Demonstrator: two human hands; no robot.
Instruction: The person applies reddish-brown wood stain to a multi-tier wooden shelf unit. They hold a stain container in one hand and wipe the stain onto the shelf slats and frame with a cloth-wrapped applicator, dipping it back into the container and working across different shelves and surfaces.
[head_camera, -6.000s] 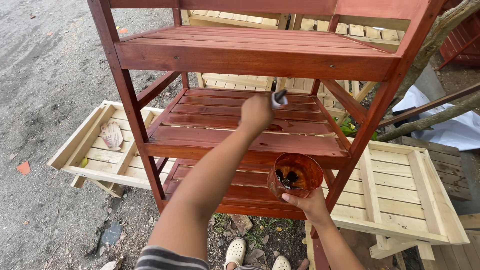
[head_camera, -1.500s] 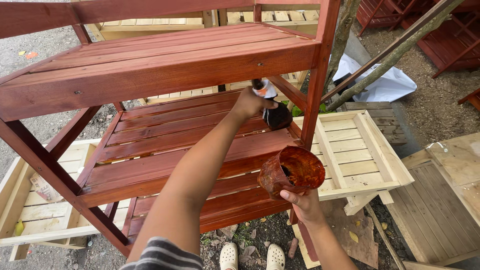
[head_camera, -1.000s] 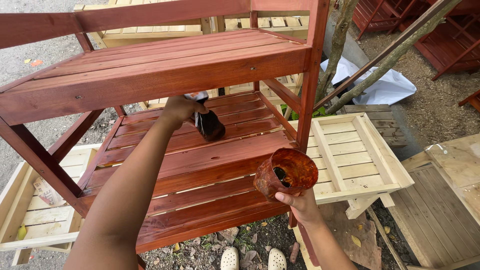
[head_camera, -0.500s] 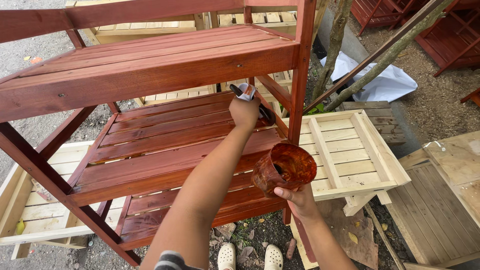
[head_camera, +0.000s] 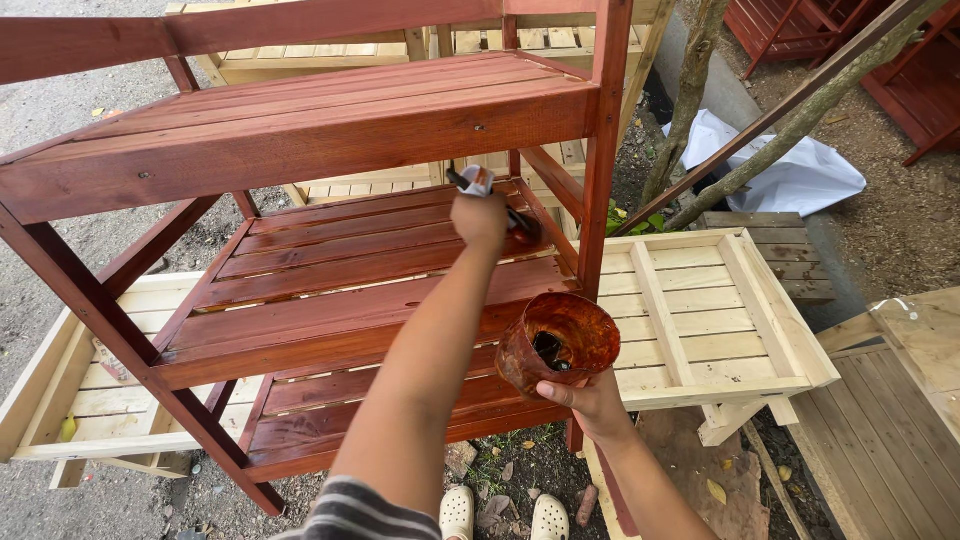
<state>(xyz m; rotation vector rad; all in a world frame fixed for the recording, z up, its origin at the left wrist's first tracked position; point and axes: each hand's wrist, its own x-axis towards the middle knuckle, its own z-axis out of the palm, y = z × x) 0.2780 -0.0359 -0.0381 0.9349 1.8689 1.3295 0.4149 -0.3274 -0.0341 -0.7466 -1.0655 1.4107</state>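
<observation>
Two hands are busy at the red-stained shelf unit (head_camera: 300, 120). The left hand (head_camera: 480, 215), fist wrapped round a brush (head_camera: 500, 205), has swung back from mid-shelf to the middle shelf's (head_camera: 330, 270) right rear corner, beside the upright post (head_camera: 600, 150); little room remains there. The right hand (head_camera: 590, 400) grips the stain-coated can (head_camera: 555, 345) in front of that post, clear of the wood.
</observation>
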